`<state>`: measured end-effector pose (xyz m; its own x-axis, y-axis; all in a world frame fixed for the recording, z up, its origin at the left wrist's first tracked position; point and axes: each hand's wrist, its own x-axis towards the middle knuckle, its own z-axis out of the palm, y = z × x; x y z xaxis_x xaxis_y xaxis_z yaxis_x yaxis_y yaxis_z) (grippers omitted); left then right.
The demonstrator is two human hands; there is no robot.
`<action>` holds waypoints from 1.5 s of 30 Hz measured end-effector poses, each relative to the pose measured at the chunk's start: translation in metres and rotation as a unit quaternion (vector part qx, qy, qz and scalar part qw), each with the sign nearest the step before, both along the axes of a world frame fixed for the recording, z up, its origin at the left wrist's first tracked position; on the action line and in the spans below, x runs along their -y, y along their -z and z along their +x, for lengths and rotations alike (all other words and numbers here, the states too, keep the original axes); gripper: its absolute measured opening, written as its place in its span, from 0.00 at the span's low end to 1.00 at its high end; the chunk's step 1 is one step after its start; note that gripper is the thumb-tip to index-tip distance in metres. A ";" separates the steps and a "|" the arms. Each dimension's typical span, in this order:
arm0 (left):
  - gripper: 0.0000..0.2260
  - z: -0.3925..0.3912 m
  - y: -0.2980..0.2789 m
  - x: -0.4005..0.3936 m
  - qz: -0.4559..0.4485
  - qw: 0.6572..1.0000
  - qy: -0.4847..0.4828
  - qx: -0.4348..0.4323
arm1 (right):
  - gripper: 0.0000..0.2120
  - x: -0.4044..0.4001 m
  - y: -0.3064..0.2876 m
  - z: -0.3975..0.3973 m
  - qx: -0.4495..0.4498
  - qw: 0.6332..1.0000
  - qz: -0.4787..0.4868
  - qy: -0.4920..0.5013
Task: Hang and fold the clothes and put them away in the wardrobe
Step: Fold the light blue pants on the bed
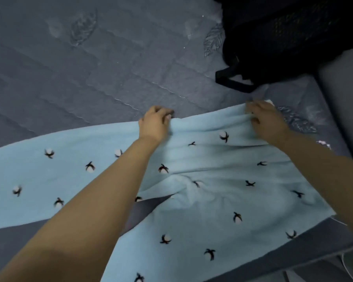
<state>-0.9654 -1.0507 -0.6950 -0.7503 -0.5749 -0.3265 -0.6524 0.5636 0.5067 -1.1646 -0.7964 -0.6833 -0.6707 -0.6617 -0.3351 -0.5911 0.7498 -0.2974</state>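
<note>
We lean over the grey quilted bed [73, 82], our left hand [154, 124] and right hand [267, 121] each pinching the far edge of the pale blue printed garment [212, 200] spread flat across it, a black backpack [283, 37] lying just beyond

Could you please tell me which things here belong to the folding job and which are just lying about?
In the job: light blue patterned garment; left hand and right hand, both gripping its far edge.
Lying about: black backpack; dark grey quilted bedspread.
</note>
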 end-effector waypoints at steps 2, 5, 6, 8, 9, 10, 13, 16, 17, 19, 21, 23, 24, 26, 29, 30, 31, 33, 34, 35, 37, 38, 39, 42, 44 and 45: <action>0.14 -0.004 0.009 0.004 -0.021 0.998 0.006 0.067 | 0.24 0.010 0.014 -0.014 -0.020 0.999 0.045 -0.001; 0.10 -0.009 0.015 0.013 -0.040 0.987 0.041 0.147 | 0.16 0.017 0.020 -0.027 -0.082 0.993 0.086 -0.024; 0.11 -0.014 0.013 0.016 -0.038 0.988 0.043 0.141 | 0.13 0.017 0.017 -0.033 -0.096 0.991 0.085 -0.033; 0.12 -0.027 0.007 0.027 -0.050 0.997 0.018 0.064 | 0.10 0.019 0.009 -0.050 -0.108 0.991 0.066 -0.034; 0.12 -0.036 0.003 0.033 -0.066 0.998 0.000 0.022 | 0.10 0.023 0.004 -0.059 -0.113 0.991 0.060 -0.034; 0.12 -0.044 0.000 0.038 -0.079 0.997 -0.014 -0.004 | 0.10 0.028 0.001 -0.068 -0.119 0.990 0.060 -0.037; 0.09 -0.062 0.001 0.041 -0.086 0.995 -0.031 0.025 | 0.12 0.047 0.000 -0.072 -0.118 0.990 0.076 -0.023; 0.10 -0.052 0.010 0.023 -0.142 0.989 -0.018 0.022 | 0.23 0.051 0.009 -0.037 -0.114 0.990 0.064 0.051; 0.12 -0.045 0.012 0.009 -0.175 0.985 -0.006 -0.015 | 0.28 0.051 0.013 -0.018 -0.113 0.991 0.039 0.065; 0.17 -0.031 0.018 -0.023 -0.186 0.978 0.046 -0.077 | 0.29 0.054 0.024 0.023 -0.099 0.994 -0.037 0.021; 0.23 -0.017 0.032 -0.051 -0.170 0.976 0.127 -0.045 | 0.26 0.055 0.041 0.051 -0.091 0.989 -0.075 -0.092; 0.28 -0.007 0.050 -0.060 -0.179 0.971 0.157 0.019 | 0.25 0.047 0.056 0.048 -0.091 0.982 -0.042 -0.157; 0.29 -0.003 0.057 -0.058 -0.187 0.970 0.154 0.033 | 0.26 0.039 0.063 0.036 -0.097 0.983 -0.022 -0.154; 0.30 -0.002 0.067 -0.053 -0.199 0.968 0.151 0.033 | 0.28 0.021 0.071 0.006 -0.119 0.984 0.004 -0.131; 0.30 -0.004 0.069 -0.052 -0.194 0.968 0.156 0.034 | 0.30 0.000 0.067 -0.029 -0.105 0.987 0.037 -0.118; 0.30 -0.004 0.066 -0.053 -0.190 0.968 0.156 0.046 | 0.30 -0.003 0.064 -0.034 -0.092 0.988 0.037 -0.116; 0.31 -0.005 0.063 -0.053 -0.184 0.969 0.157 0.057 | 0.30 -0.004 0.062 -0.035 -0.082 0.990 0.031 -0.110; 0.31 -0.007 0.055 -0.051 -0.146 0.973 0.163 0.071 | 0.29 0.001 0.058 -0.032 -0.065 0.994 0.021 -0.083; 0.31 -0.009 0.048 -0.050 -0.110 0.978 0.163 0.074 | 0.29 0.005 0.056 -0.027 -0.052 0.996 0.026 -0.063; 0.31 -0.009 0.040 -0.050 -0.067 0.983 0.157 0.072 | 0.29 0.007 0.052 -0.021 -0.038 0.998 0.033 -0.046; 0.29 -0.005 0.020 -0.057 0.018 0.991 0.127 0.047 | 0.29 0.002 0.038 -0.002 0.011 0.999 0.031 -0.026; 0.27 0.001 0.009 -0.064 0.047 0.992 0.112 0.024 | 0.29 -0.006 0.029 0.012 0.047 0.999 0.014 -0.019; 0.26 0.010 -0.003 -0.074 0.066 0.992 0.107 -0.004 | 0.27 -0.018 0.019 0.029 0.083 0.996 -0.010 -0.011; 0.23 0.048 -0.030 -0.110 0.106 0.980 0.150 -0.072 | 0.21 -0.069 -0.012 0.095 0.135 0.987 -0.073 0.038; 0.21 0.072 -0.041 -0.132 0.130 0.976 0.157 -0.077 | 0.17 -0.105 -0.029 0.136 0.117 0.986 -0.094 0.068; 0.21 0.082 -0.045 -0.143 0.139 0.976 0.148 -0.075 | 0.15 -0.123 -0.035 0.154 0.112 0.985 -0.099 0.086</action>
